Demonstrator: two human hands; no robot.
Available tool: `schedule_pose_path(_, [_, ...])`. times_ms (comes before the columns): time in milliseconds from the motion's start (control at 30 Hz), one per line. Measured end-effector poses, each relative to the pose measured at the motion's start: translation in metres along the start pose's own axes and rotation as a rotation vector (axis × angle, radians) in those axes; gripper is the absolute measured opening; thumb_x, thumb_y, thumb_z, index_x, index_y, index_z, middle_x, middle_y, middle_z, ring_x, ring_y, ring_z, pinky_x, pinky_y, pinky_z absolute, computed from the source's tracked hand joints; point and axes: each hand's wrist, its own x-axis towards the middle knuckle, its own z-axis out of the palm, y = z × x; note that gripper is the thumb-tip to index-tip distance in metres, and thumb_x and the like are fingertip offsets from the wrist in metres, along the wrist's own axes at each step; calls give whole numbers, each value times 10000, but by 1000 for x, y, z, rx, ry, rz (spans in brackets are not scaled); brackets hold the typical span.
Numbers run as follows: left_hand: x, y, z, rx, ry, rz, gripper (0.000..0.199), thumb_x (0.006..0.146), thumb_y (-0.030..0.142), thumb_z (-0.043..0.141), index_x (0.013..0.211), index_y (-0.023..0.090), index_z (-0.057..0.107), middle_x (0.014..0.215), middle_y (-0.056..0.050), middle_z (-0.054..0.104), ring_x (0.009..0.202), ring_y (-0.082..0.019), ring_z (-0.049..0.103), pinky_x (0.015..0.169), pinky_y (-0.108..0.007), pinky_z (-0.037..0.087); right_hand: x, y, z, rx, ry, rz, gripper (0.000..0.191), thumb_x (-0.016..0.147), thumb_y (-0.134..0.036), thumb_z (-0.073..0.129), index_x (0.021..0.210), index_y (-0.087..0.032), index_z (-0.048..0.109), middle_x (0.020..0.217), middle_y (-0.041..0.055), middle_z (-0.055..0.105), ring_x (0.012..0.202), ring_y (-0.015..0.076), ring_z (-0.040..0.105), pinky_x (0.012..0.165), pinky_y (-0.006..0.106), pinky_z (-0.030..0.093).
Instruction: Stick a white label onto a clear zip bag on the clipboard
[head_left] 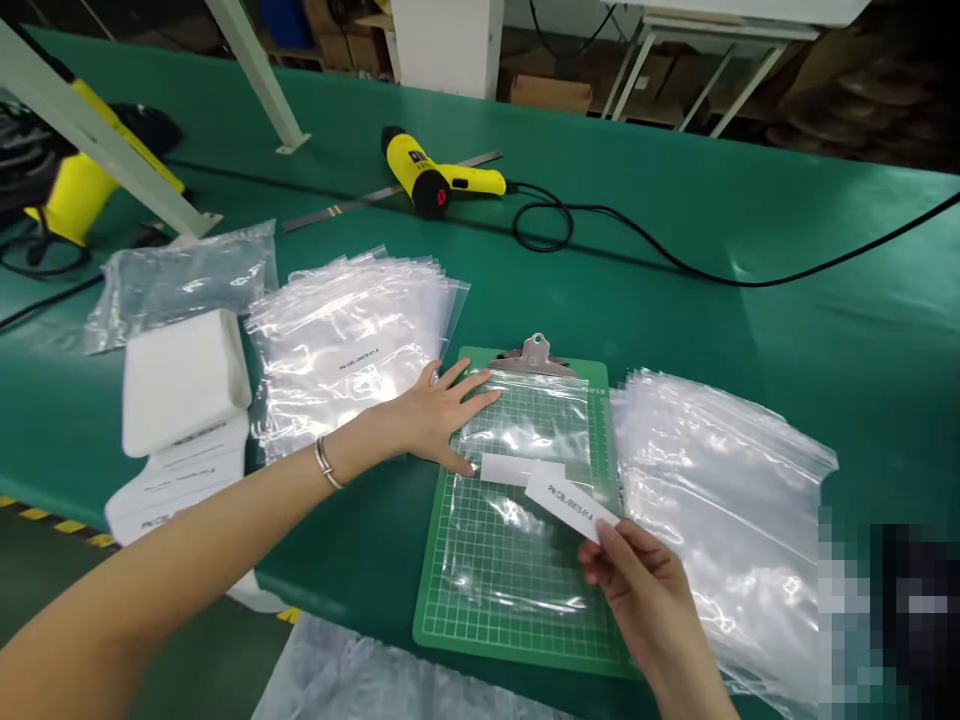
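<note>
A clear zip bag point(517, 570) lies flat on a green gridded clipboard point(450, 640), its top edge near the metal clip point(534, 358). My left hand point(446, 410) rests with spread fingers at the bag's upper left edge. Between thumb and fingers my right hand point(637, 575) pinches a white printed label point(566, 503) over the middle of the bag. A blank white strip point(499, 469) shows just behind that label, partly covered by it. Whether the strip lies on the bag or under its film, I cannot tell.
Left of the clipboard lies a fanned stack of bags point(337, 330), one printed; another stack point(720, 500) lies at right. A folded label strip point(184, 380) sits far left. Behind are a yellow heat gun point(420, 175) with its black cord point(637, 225) and a steel ruler point(337, 210).
</note>
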Motion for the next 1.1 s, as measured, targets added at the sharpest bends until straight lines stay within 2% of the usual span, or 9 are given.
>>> schedule_pose_path(133, [3,-4,4,2,22,30,1060,596,804,441,1428,315,3,1521,0,-109,1406,-345,-140,1116,-653,-30,7,-21,4,-195,-7,-86,271,514,-352,855,628,-154,708,484,16,598,414,89,523,373,152,434])
schedule_pose_path(267, [4,-5,8,21,37,36,1064,600,786,469,1430,307,7,1524,-19,-94,1403,-363,-126,1119,-644,-12,24,-32,15,-470,-132,-103,306,598,-409,799,685,-129,712,500,31,598,429,100,526,395,179,449])
schedule_pose_path(367, [4,-5,9,32,50,40,1052,614,765,482,1434,289,25,1526,-38,-77,1400,-378,-113,1120,-636,-1,37,-32,22,-584,-215,-89,340,624,-442,771,720,-121,713,514,30,598,434,100,528,410,194,461])
schedule_pose_path(533, [4,-7,13,29,97,75,1027,633,774,437,1436,275,35,1528,-45,-56,1401,-384,-97,1113,-641,17,47,-26,24,-615,-185,-91,340,619,-445,774,724,-127,710,517,30,612,424,101,542,421,197,476])
schedule_pose_path(733, [5,-8,14,28,91,70,1033,636,740,495,1434,284,23,1524,-34,-78,1402,-371,-113,1122,-627,17,45,-21,20,-614,-108,-111,342,591,-438,791,711,-128,712,507,38,624,421,116,561,416,206,500])
schedule_pose_path(933, [5,-3,7,27,2,30,1025,657,716,497,1433,282,-13,1513,-15,-144,1395,-358,-169,1132,-616,-16,42,-21,24,-637,-104,-128,311,607,-421,785,723,-141,719,518,38,636,449,125,582,434,210,521])
schedule_pose_path(1100, [5,-1,5,35,-21,20,1021,672,693,510,1434,267,-20,1510,-18,-162,1388,-367,-180,1123,-626,-27,41,-24,28,-659,-72,-133,378,531,-474,800,673,-135,715,500,48,630,427,136,578,420,225,521])
